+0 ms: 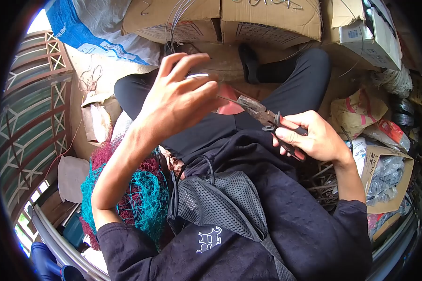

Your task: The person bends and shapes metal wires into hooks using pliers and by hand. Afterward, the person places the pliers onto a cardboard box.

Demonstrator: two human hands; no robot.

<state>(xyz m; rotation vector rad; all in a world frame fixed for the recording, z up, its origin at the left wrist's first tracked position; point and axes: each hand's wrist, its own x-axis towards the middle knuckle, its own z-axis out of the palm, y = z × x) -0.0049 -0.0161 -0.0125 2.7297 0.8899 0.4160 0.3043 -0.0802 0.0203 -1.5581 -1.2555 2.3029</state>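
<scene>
My right hand (pixel 314 136) is wrapped round the handles of dark pliers (pixel 262 114), whose jaws point up and left over my lap. A thin wire (pixel 227 99) runs from the jaws toward my left hand (pixel 183 89). That hand is raised left of the pliers, back toward the camera, with its upper fingers bent and a ring on one. Its fingertips are partly hidden, and whether it grips the wire cannot be made out. Loops of thin wire (pixel 172 23) rise behind it.
Cardboard boxes (pixel 272 21) with bent wire pieces on top stand ahead. Teal and maroon netting (pixel 143 201) lies at my left side. A mesh bag (pixel 220 201) rests against me. An open carton (pixel 401 187) of grey packets sits at right, below a yellow sack (pixel 358 110).
</scene>
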